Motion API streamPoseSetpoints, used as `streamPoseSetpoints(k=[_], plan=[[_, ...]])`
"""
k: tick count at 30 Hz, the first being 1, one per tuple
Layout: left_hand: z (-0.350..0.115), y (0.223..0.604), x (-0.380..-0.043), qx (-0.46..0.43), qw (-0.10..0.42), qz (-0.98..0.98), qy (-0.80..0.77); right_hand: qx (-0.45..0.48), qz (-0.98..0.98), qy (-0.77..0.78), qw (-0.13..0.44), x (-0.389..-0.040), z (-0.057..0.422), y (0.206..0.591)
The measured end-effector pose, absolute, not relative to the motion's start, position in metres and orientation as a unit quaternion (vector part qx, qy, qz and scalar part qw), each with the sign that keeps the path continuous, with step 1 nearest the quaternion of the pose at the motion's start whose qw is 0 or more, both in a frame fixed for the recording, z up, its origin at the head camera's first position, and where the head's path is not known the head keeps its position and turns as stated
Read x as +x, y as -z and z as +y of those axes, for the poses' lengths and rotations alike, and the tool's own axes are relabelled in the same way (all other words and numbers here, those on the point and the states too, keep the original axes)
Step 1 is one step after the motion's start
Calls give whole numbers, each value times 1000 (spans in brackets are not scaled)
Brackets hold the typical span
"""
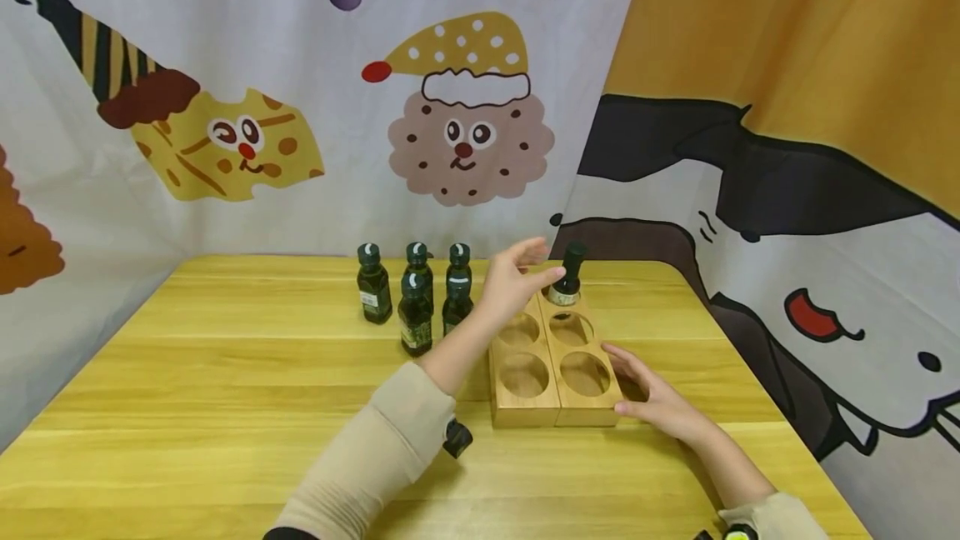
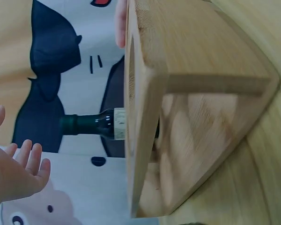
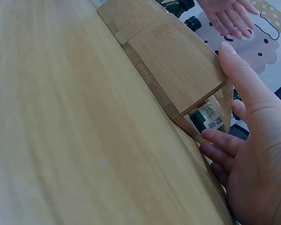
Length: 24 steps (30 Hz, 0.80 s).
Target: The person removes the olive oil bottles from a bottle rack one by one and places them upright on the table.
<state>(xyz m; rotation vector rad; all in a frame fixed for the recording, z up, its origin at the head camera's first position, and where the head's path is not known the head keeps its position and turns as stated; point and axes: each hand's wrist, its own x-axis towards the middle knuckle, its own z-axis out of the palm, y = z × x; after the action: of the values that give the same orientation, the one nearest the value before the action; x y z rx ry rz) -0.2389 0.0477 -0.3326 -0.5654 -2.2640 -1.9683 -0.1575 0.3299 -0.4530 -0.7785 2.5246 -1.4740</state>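
My left hand (image 1: 517,277) hovers over the rear of two wooden holders with round holes (image 1: 524,419), its fingers loosely bent and nothing in them. Just right of its thumb, a small dark bottle (image 1: 572,273) stands in the rear hole of the right-hand holder. The left wrist view shows this bottle (image 2: 91,124) through the holder's top board, apart from the hand (image 2: 18,173). My right hand (image 1: 667,408) rests at the right side of that holder, thumb by its front corner (image 3: 222,77) and fingers spread along the side. The left hand hides the left holder's rear part.
Several dark green bottles (image 1: 373,283) stand upright left of the holders. The wooden table (image 1: 225,407) ends at a cartoon-printed cloth (image 1: 285,223) behind and at the right. A small black device (image 1: 457,438) sits at the left wrist.
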Motion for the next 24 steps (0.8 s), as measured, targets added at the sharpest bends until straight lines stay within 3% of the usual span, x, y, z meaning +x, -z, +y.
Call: streamPoseSetpoints(k=[24], plan=[[102, 367, -278, -85, 38, -772, 629, -270, 828, 488, 59, -157, 329, 451]])
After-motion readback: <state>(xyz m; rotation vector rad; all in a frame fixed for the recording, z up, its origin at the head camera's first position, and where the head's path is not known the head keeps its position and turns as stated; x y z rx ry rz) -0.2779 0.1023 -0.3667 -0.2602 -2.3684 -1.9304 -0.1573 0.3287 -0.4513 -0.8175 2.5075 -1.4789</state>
